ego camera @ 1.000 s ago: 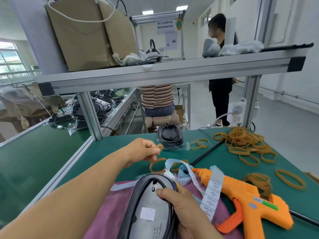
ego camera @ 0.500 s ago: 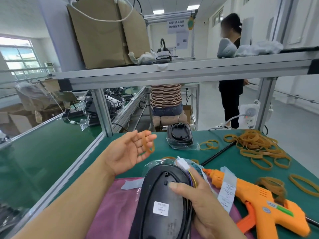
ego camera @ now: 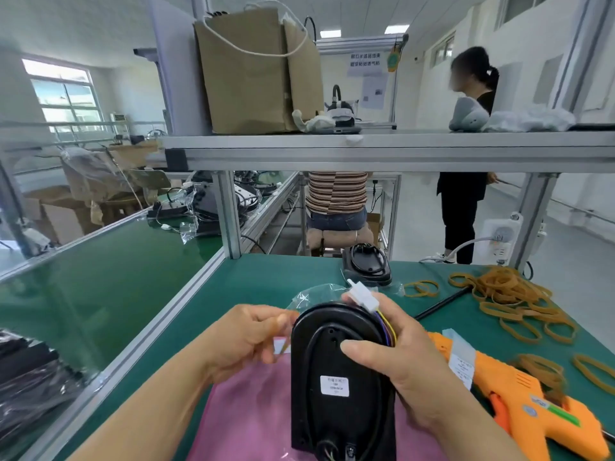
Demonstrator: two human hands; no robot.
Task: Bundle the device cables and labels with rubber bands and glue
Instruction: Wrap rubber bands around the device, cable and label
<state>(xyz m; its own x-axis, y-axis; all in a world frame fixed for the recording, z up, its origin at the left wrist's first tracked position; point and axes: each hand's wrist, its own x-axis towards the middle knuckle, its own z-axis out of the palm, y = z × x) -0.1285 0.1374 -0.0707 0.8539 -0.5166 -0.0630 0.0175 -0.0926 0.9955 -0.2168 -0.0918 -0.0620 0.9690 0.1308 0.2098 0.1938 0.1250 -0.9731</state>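
Device (ego camera: 336, 377): we hold it over the cloth (ego camera: 253, 410), low centre, long axis 6 to 12 o'clock, rounded end at 12. Right hand (ego camera: 409, 371) grips its 3 o'clock edge, wires and connector (ego camera: 362, 296) included. Left hand (ego camera: 246, 341) pinches a band (ego camera: 283, 331) at its 10 o'clock edge. Half a second ago this hand lay spread, apart from the device.

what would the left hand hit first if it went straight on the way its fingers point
Most likely the left edge of the black device that the right hand holds; the left hand, pinching a rubber band, points rightward at it.
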